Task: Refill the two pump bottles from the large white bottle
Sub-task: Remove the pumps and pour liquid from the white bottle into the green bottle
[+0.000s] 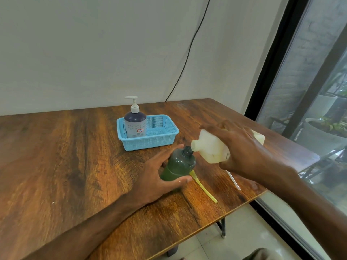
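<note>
**Pouring from white bottle into green bottle, head view**

Tipping over the desk [56,156]: large white bottle [212,147], gripped from above by right hand [242,149], fingers wrapped across its body, open neck pointed down-left and meeting the mouth of the green bottle [178,166]. No cap on either neck.

Steadied just below and left of the right hand: green bottle, dark, upright with a slight lean, clasped around its side by left hand [159,175], thumb toward the front, fingers curled behind.

Lying on the desk beside the left hand's thumb, partly under the green bottle: yellow dip tube [204,190], slanting toward the desk's near edge. Pump head not visible.

Lying under the right wrist: white tube [233,180], mostly hidden.

Standing well beyond the left hand, toward the wall: blue basket [159,141], holding in its left end a blue pump bottle [135,124] with white pump fitted, upright.
</note>
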A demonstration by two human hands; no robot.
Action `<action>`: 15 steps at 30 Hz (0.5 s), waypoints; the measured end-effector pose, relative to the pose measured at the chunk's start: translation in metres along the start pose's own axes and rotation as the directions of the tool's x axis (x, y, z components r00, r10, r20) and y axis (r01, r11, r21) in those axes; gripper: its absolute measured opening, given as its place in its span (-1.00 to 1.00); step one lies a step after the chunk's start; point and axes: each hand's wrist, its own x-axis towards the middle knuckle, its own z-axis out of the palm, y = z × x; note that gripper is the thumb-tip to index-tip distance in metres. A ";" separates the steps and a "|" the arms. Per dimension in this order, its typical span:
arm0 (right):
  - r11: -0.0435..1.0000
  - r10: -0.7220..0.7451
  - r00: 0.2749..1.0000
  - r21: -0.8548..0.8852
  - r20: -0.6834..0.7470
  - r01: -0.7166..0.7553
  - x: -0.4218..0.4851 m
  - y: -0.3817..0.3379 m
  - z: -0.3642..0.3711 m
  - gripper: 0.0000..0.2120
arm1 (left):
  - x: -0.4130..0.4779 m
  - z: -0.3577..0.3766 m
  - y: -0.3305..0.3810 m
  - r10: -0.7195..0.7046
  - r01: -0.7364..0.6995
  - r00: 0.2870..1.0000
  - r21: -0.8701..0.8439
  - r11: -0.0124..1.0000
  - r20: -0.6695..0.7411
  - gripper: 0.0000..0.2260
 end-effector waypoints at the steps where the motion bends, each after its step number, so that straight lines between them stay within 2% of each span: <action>1: 1.000 0.000 1.000 -0.002 0.004 0.000 0.000 0.000 0.000 -0.08 | 0.000 0.000 0.000 -0.001 0.001 1.000 0.000 1.000 0.002 -0.21; 15: 1.000 0.013 1.000 -0.015 0.018 -0.013 0.001 0.001 0.000 -0.06 | 0.000 0.001 0.002 0.027 -0.027 1.000 -0.007 1.000 -0.014 -0.21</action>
